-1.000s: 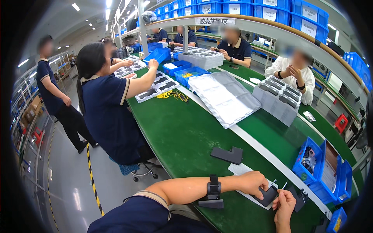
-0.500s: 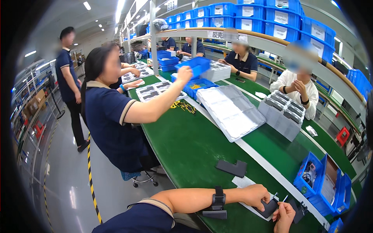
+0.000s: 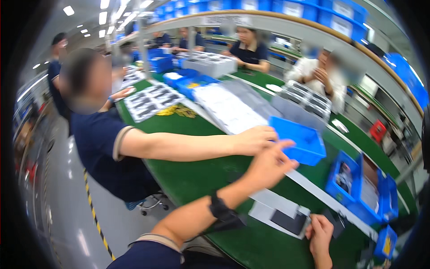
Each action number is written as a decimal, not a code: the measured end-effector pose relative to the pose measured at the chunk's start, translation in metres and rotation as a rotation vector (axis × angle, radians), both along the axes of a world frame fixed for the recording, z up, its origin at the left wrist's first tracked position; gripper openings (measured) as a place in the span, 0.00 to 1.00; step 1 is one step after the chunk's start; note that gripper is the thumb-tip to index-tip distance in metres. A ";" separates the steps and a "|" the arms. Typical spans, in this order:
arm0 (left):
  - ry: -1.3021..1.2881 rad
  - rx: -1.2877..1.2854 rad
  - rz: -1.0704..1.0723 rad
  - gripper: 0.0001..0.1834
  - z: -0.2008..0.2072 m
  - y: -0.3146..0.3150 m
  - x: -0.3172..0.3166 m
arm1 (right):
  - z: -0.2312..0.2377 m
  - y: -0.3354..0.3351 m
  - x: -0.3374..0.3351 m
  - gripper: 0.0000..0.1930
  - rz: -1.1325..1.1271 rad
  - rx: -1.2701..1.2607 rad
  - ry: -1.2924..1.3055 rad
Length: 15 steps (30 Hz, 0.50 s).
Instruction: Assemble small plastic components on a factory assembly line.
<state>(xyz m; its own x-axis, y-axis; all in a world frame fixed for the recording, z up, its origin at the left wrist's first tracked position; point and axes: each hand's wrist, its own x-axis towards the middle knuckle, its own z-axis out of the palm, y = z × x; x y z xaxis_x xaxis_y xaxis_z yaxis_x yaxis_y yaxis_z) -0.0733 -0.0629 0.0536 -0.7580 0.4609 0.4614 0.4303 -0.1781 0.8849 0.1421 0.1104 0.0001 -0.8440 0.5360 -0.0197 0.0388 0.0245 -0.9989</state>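
My left hand (image 3: 268, 168) is raised over the bench, fingers stretched out and apart, at the near corner of an empty-looking blue bin (image 3: 298, 141). A co-worker's hand (image 3: 255, 140) grips that bin's left side, just beyond my fingers. Whether my fingertips touch the bin I cannot tell. A flat black part (image 3: 286, 220) lies on a white sheet (image 3: 264, 213) on the green bench. Beside its right end, my right hand (image 3: 319, 231) is closed, and what its fingers hold is hidden. Another dark part (image 3: 338, 224) lies just past that hand.
Blue bins (image 3: 342, 181) with small parts and papers stand at the right. Across the bench are a clear plastic tray (image 3: 233, 105), a stack of trays with dark parts (image 3: 307, 101) and yellow pieces (image 3: 177, 111). The co-worker's arm (image 3: 179, 145) crosses from the left.
The co-worker has swung the blue bin from the far side toward me. My left hand has left the black part and risen to the bin. My view has shifted.
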 end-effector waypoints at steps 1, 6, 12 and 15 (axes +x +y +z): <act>-0.004 -0.029 -0.038 0.29 0.003 -0.004 -0.004 | -0.002 0.001 -0.002 0.09 0.003 -0.019 -0.009; 0.194 -0.509 -0.178 0.40 0.015 0.026 0.004 | 0.000 0.006 0.006 0.08 0.005 -0.043 0.010; 0.555 -0.690 0.033 0.47 -0.037 0.057 -0.017 | 0.004 0.005 0.008 0.08 -0.016 -0.037 0.015; 0.176 -0.703 -0.040 0.41 0.008 0.052 -0.007 | 0.003 0.000 0.005 0.08 0.011 -0.033 0.011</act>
